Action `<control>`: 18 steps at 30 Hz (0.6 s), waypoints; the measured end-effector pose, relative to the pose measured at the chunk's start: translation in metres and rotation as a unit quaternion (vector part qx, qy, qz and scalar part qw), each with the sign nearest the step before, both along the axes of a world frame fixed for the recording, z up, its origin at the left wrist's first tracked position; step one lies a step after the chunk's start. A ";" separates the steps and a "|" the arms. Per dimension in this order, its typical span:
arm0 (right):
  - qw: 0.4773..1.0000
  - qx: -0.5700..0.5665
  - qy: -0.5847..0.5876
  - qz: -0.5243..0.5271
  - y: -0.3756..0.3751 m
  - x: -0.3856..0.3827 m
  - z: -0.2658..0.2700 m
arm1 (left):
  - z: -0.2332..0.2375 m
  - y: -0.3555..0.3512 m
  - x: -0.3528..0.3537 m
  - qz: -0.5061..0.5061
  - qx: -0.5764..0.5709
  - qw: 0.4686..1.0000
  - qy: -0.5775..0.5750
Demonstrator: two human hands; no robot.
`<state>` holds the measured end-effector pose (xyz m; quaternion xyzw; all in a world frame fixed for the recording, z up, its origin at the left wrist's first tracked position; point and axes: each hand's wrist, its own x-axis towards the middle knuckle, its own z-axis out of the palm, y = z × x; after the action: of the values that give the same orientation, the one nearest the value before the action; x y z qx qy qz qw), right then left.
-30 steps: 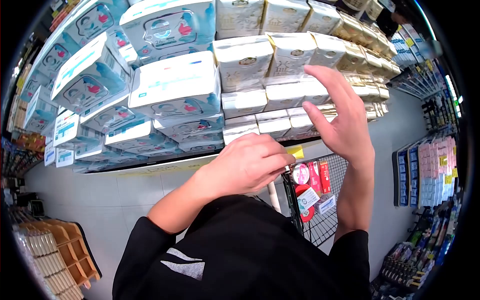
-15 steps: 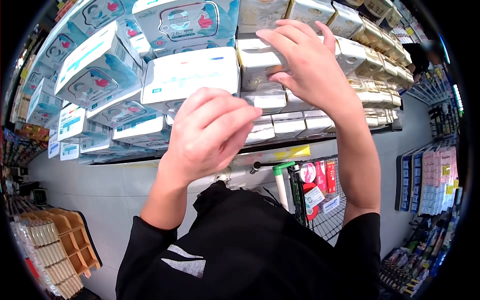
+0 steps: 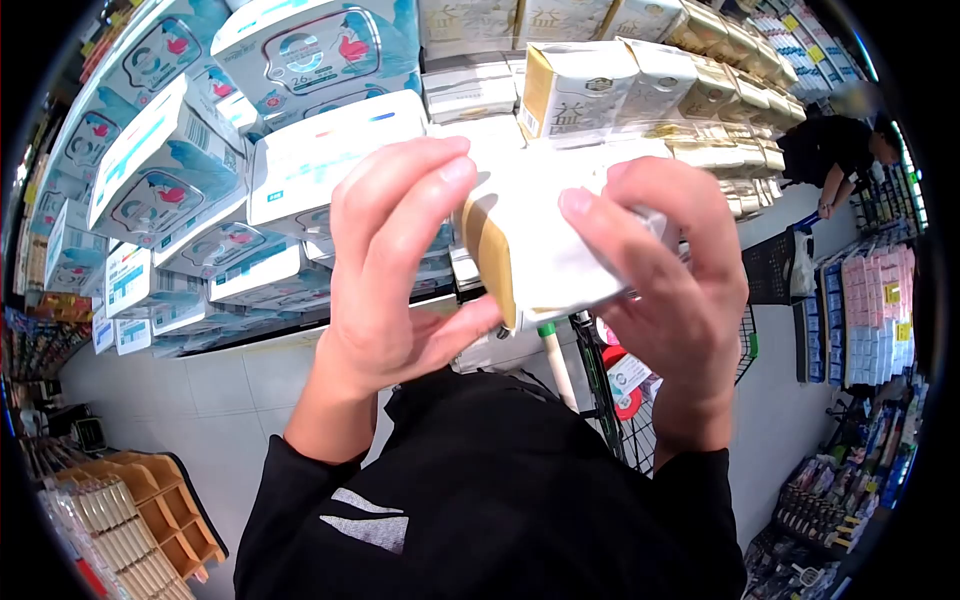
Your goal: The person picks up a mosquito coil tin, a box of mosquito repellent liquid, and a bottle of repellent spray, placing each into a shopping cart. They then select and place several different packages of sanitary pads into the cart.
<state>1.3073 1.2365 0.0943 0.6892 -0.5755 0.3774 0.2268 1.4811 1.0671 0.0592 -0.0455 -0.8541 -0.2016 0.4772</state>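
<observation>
A white-and-gold pack is held up in front of my chest, gripped by my right hand on its right side, thumb and fingers curled round it. My left hand faces the pack's gold end with its fingers apart and the thumb near the lower corner. Similar upright white-and-gold packs stand in rows on the display behind. To the left are blue-and-white boxes with a red figure printed on them, stacked in layers.
Below the display a wire shopping cart with a green-topped handle holds red and white goods. A person in black is at the far right beside a black basket. Brown compartment shelving stands at lower left on the tiled floor.
My right hand has come back from the display toward me with the white-and-gold pack. The left hand has uncurled beside it. A person with a basket now shows at the right.
</observation>
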 end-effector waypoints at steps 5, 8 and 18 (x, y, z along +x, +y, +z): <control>0.978 0.039 -0.205 0.003 0.042 0.023 -0.021 | -0.014 0.024 -0.004 -0.134 0.094 0.984 -0.070; 0.974 0.024 -0.224 -0.004 0.059 0.020 -0.043 | -0.034 0.037 -0.004 -0.166 0.206 0.957 -0.118; 0.813 0.016 -0.574 0.093 0.115 0.032 -0.096 | -0.075 0.076 -0.019 -0.328 0.629 0.673 -0.209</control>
<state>1.3396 1.3512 -0.0017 0.4004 -0.5403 0.7148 -0.1920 1.4624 1.1427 -0.0161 0.0320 -0.5332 -0.8389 0.1049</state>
